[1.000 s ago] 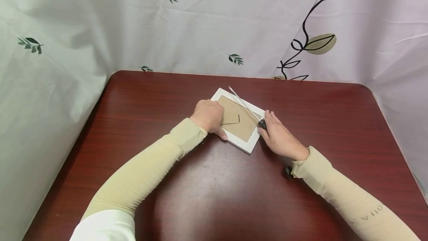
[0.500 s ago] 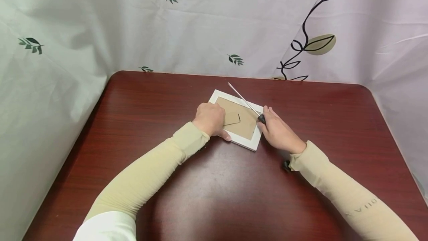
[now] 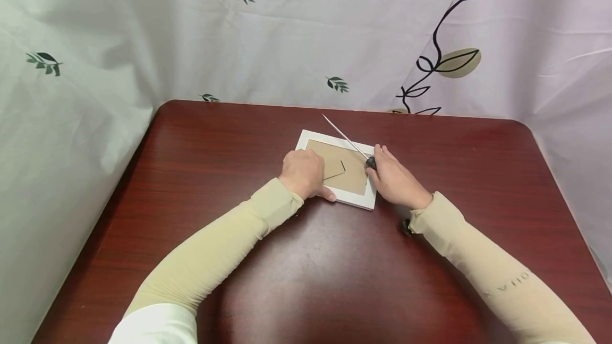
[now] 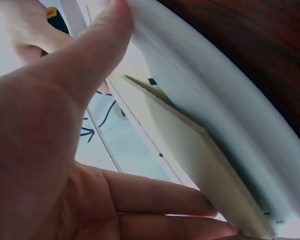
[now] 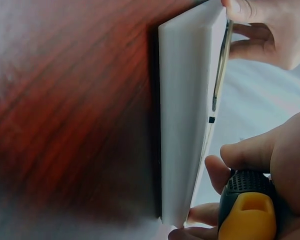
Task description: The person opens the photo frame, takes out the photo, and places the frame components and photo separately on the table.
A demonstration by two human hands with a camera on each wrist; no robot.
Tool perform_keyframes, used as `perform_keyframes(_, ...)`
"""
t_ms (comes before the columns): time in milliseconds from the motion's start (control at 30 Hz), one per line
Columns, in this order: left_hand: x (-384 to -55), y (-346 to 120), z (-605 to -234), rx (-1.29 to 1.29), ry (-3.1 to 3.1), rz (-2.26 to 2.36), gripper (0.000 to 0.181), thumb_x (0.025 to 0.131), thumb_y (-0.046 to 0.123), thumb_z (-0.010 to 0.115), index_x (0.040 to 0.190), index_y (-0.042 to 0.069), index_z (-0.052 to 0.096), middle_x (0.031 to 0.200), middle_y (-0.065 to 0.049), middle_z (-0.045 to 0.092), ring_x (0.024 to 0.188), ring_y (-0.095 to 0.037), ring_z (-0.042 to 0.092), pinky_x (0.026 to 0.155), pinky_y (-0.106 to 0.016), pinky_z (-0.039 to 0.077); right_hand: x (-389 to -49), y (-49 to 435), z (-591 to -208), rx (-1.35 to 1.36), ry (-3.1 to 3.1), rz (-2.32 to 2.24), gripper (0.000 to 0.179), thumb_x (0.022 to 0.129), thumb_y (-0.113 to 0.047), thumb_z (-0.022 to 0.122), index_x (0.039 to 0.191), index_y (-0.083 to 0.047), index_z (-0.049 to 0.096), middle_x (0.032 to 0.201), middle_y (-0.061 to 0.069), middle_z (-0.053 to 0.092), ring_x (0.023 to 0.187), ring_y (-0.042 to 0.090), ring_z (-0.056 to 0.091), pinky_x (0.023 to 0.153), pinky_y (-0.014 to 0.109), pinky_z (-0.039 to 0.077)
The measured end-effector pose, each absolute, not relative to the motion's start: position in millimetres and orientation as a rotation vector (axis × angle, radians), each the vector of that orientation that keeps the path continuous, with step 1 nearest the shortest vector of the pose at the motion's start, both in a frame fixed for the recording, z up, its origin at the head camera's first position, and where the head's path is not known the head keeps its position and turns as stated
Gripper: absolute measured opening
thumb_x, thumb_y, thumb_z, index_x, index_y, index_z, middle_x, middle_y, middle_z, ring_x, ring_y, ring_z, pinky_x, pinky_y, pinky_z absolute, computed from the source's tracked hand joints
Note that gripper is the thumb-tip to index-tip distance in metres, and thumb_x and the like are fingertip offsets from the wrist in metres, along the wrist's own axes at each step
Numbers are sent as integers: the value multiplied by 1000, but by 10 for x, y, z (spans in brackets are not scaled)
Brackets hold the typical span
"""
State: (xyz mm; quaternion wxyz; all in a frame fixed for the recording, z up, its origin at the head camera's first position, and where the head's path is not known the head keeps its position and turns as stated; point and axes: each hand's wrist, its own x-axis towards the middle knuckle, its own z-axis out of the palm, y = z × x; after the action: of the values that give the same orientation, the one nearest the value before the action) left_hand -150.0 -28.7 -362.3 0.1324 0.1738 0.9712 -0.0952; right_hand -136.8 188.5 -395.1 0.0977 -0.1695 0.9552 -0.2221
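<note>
A white picture frame (image 3: 354,199) lies back side up on the table, its brown backing board (image 3: 334,153) showing. My left hand (image 3: 303,174) grips the frame's left side, thumb along the near edge. In the left wrist view its fingers reach to the support flap (image 4: 190,155), which stands a little off the backing. A screwdriver (image 5: 250,215) with a black and yellow handle is held in my right hand (image 3: 397,182). Its metal shaft points far and left, passing over the frame's upper right part. The right fingertips rest at the frame's right edge.
The dark red wooden table (image 3: 229,142) spreads around the frame, with rounded far corners. Behind and beside it hangs a white curtain (image 3: 287,31) with leaf patterns. A small black device (image 3: 406,227) sits beneath the right sleeve cuff.
The frame has turned counterclockwise on the table, its near right corner swinging right and up. My right hand has moved farther away with the screwdriver; my left hand has shifted slightly right and nearer.
</note>
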Motion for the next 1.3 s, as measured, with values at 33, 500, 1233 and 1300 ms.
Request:
perform_keyframes(33, -1493, -283, -3628, 498, 2823, -271, 78, 55, 84, 75, 91, 15, 75, 83, -2, 68, 83, -23, 66, 56, -37, 54, -1381, 1881, -3954, -501, 2826, -651, 62, 105, -13, 46, 147, 24, 20, 154, 41, 20, 147, 49, 18, 121, 52, 18)
perform_keyframes(500, -1421, -284, -3674, 482, 2897, -281, 76, 52, 85, 75, 84, 16, 75, 78, -2, 69, 77, -22, 68, 53, -36, 55, -1436, 1833, -3954, -515, 2799, -663, 57, 104, -11, 47, 144, 24, 29, 153, 44, 16, 148, 50, 15, 123, 49, 12)
perform_keyframes(1233, -1704, -511, -3482, 537, 2822, -175, 117, 63, 84, 71, 143, 2, 51, 144, -25, 50, 121, -38, 58, 91, -48, 53, -924, 1959, -3704, -242, 2847, -1004, 24, 104, -18, 52, 114, 2, 59, 90, 12, 56, 84, 27, 52, 73, 40, 42)
perform_keyframes(1300, -1794, -542, -3478, 613, 2761, -100, 130, 65, 81, 73, 157, 0, 29, 162, -24, 25, 140, -42, 40, 108, -52, 42, -859, 1970, -3678, -230, 2824, -1016, 24, 104, -19, 54, 114, 1, 59, 87, 10, 56, 80, 25, 51, 70, 37, 41)
